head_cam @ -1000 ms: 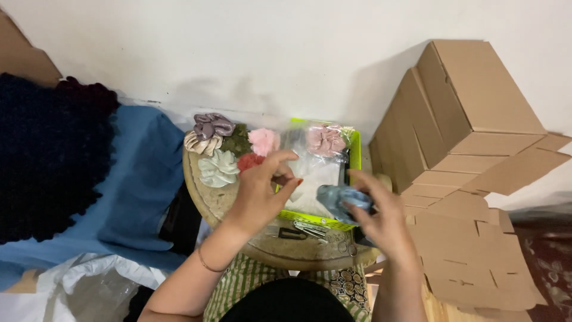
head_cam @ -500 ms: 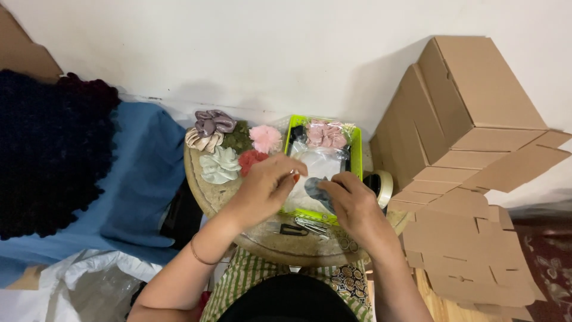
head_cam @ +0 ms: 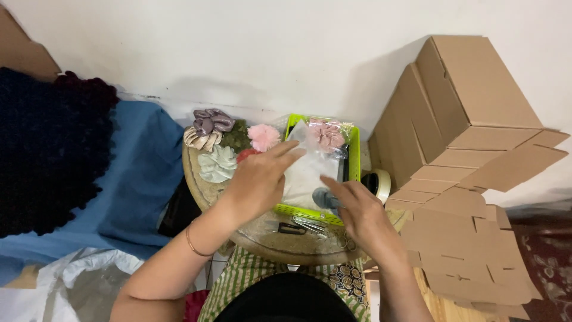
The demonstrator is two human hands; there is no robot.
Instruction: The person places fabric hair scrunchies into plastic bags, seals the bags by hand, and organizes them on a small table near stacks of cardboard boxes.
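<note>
The left hand [head_cam: 257, 182] lies flat, fingers spread, on a clear plastic bag [head_cam: 310, 170] in a green basket [head_cam: 355, 149] at the worktop's [head_cam: 262, 235] back right edge. The right hand [head_cam: 357, 209] pinches a small blue-grey scrunchie [head_cam: 323, 198] at the bag's near edge, over the basket's front rim. Several scrunchies [head_cam: 217, 143] sit in a cluster at the worktop's back left. Flat cardboard boxes [head_cam: 471, 149] are stacked to the right, off the worktop.
</note>
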